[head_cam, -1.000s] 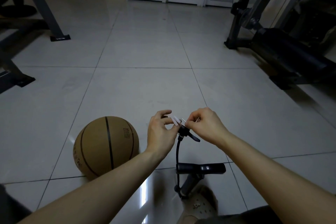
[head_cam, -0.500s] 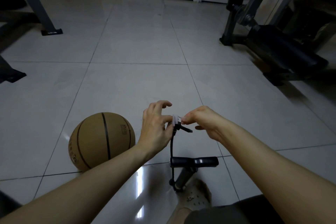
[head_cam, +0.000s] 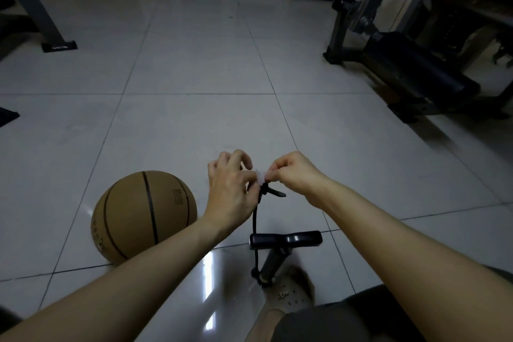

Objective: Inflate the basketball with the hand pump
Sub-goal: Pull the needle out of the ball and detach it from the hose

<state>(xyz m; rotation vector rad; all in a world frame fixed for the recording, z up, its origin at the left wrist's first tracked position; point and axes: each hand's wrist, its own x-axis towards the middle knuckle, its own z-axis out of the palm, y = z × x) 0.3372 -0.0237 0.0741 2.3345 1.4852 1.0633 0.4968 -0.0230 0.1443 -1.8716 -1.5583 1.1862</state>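
Sitting on the floor tiles (head_cam: 194,119) beside the hand pump (head_cam: 286,239), the basketball (head_cam: 144,216) lay untouched. Above the pump, the left hand (head_cam: 230,191), fingers curled, gripped the hose head (head_cam: 266,190) while the right hand (head_cam: 294,175) pinched a small white fitting (head_cam: 261,177) at it. Seated crooked, that fitting might leak or drop.
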